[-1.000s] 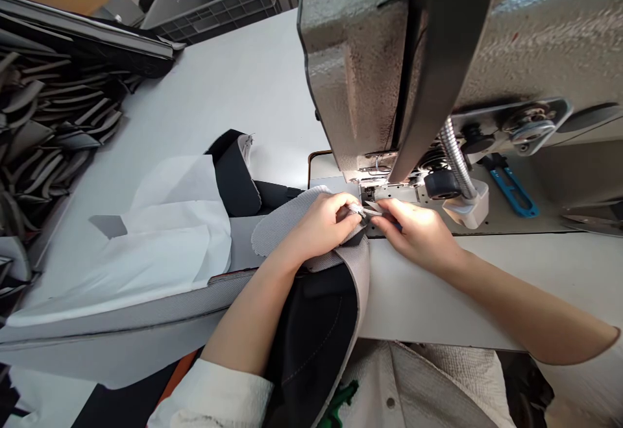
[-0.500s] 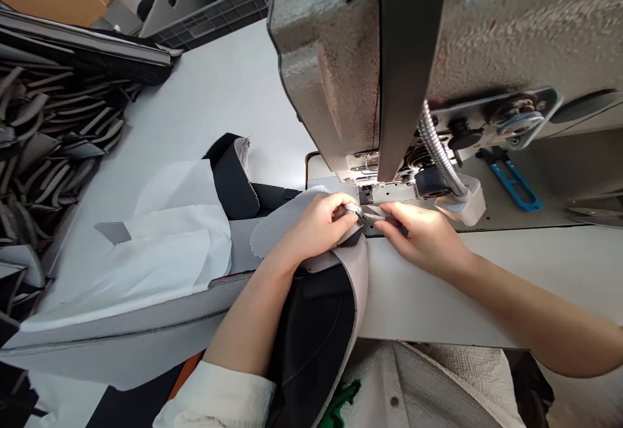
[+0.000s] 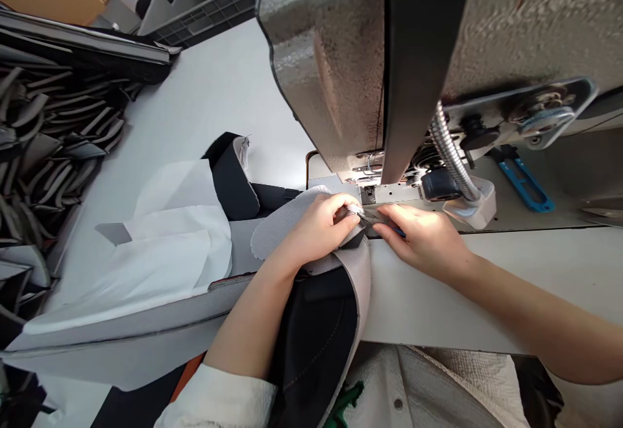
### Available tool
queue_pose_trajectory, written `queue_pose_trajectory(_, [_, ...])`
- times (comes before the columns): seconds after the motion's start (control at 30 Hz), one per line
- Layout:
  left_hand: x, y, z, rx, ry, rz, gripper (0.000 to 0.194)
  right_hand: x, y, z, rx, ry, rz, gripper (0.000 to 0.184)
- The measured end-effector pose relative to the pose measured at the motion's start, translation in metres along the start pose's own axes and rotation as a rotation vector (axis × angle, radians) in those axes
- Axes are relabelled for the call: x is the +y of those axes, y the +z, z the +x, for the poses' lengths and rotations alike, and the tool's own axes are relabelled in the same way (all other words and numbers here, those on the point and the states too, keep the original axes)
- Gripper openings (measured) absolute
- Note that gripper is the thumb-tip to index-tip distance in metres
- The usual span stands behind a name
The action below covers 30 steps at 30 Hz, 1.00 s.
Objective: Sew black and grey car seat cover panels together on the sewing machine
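Thumb and fingers of my left hand pinch a bunched edge of a padded fabric piece, grey mesh on one side and black on the other. The piece drapes over the table's front edge, its black side showing below my left wrist. My right hand is closed around small thread snips, whose metal blades point left at the pinched edge. A bit of blue handle shows under the right fingers; the rest is hidden. Both hands are just in front of the sewing machine's needle area.
The sewing machine head overhangs the hands, with a lamp on a flexible neck. A blue-handled tool lies on the machine bed at right. Stacked dark pieces fill the left; a grey crate stands behind.
The snips' blades have shifted slightly at the pinched edge. The machine appears a little larger and further right as the view shifts. Both hands keep their holds.
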State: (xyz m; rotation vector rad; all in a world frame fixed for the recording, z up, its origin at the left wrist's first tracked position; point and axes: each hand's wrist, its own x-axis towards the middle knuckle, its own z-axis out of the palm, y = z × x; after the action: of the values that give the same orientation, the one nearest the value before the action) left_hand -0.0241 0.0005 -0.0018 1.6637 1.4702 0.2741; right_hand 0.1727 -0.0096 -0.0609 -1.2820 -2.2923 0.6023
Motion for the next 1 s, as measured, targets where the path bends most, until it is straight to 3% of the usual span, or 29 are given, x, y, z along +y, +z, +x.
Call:
queue_pose_trajectory(0.47, [0.001,0.0,-0.001,-0.004,-0.017,0.001,0.015,0.002,-0.003,0.0,-0.049,0.012,0.012,0.037])
queue_pose_trajectory(1.0, [0.002,0.0,-0.001,0.007,0.012,0.055,0.012,-0.008,0.004,-0.001,0.053,0.061,-0.013,0.033])
